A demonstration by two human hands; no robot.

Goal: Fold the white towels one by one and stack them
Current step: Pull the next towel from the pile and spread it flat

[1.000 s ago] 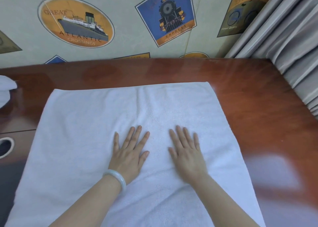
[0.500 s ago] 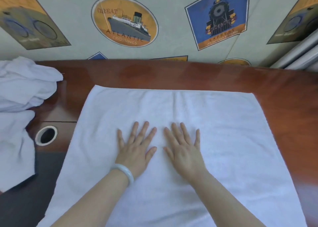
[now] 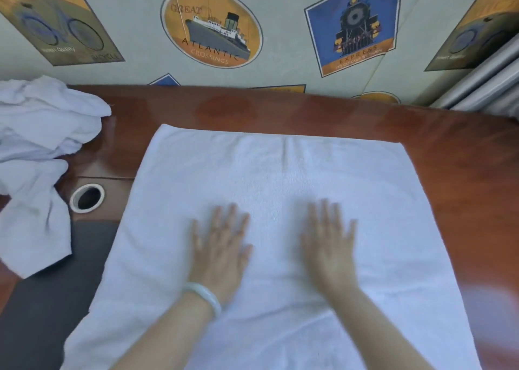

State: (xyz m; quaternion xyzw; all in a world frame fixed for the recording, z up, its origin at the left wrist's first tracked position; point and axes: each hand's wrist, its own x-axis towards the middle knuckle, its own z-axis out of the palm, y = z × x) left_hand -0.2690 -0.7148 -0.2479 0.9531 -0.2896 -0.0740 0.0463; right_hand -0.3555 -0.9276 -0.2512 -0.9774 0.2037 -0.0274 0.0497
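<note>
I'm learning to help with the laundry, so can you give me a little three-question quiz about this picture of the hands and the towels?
1. True or false: the left hand and the right hand both lie flat, fingers straight, on the spread white terry towel.
2. Where is the crumpled heap of white towels? A: at the person's left on the glossy red-brown wooden table. B: at the person's right. C: on top of the spread towel.
3. Fill in: the pale green round bangle sits on the ____ wrist.
Key: 1 true; 2 A; 3 left.
</note>
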